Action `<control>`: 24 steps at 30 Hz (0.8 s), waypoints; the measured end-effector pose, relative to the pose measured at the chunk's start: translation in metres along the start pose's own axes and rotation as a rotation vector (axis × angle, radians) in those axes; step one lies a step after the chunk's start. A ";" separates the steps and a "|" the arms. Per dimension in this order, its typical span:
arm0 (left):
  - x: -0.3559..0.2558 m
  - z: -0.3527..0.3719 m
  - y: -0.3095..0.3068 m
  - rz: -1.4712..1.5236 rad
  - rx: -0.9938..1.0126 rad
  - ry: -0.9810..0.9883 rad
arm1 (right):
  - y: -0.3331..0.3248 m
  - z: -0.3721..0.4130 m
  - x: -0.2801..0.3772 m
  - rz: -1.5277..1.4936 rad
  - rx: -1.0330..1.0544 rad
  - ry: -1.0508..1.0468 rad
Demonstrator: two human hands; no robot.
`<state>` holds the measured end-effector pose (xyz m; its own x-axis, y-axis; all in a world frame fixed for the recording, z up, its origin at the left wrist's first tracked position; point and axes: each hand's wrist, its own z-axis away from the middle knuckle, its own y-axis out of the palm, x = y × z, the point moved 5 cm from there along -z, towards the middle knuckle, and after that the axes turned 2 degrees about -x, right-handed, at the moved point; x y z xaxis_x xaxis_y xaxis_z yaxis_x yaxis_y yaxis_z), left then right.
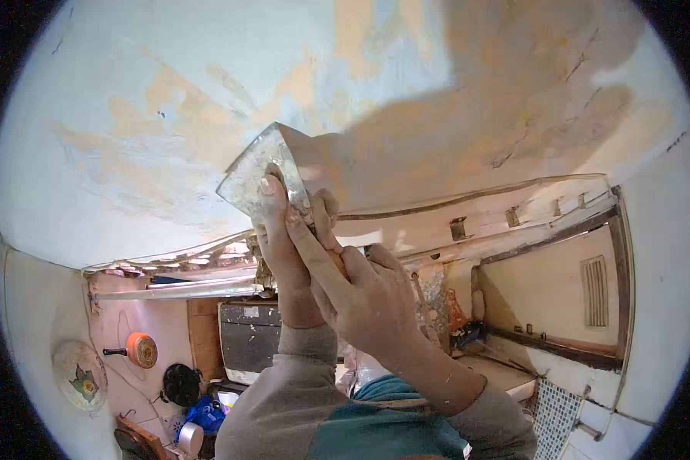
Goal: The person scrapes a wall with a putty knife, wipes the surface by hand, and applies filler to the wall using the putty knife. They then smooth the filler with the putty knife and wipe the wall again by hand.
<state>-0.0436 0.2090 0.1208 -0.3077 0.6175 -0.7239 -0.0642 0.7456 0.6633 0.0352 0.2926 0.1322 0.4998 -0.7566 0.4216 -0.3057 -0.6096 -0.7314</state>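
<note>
A metal putty knife (262,165) with a wide, smeared blade is raised in front of the patchy white and tan ceiling (207,100). My left hand (277,245) is wrapped round its handle, with the thumb pressed on the base of the blade. Beside it, my right hand (364,295) is closed on the handle too, its index finger stretched up toward the blade. Part of the handle shows orange between the hands; the rest is hidden by the fingers. Whether the blade's edge touches the ceiling is hard to tell.
Below the ceiling runs a pale pipe (184,291) at the left. An orange pan (142,349), a black pan (181,385) and a decorated plate (80,376) hang on the left wall. A dark box-like appliance (249,337) stands behind my arms. At right is a framed opening (625,276).
</note>
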 end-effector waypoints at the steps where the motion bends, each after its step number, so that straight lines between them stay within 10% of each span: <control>1: -0.002 -0.001 0.002 -0.008 -0.129 -0.009 | -0.002 -0.004 0.000 -0.007 -0.033 0.007; 13: -0.040 -0.019 0.041 -0.001 0.073 0.272 | -0.022 -0.038 0.012 0.046 -0.139 -0.109; 15: -0.025 -0.003 0.039 -0.014 -0.216 0.196 | -0.017 -0.026 0.007 0.014 -0.111 -0.077; 24: -0.012 0.001 0.016 -0.086 -0.115 0.035 | -0.001 -0.009 0.000 -0.042 -0.050 0.000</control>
<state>-0.0396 0.2139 0.1397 -0.3293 0.5421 -0.7731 -0.1993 0.7604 0.6181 0.0286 0.2908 0.1374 0.5132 -0.7301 0.4512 -0.3245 -0.6518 -0.6855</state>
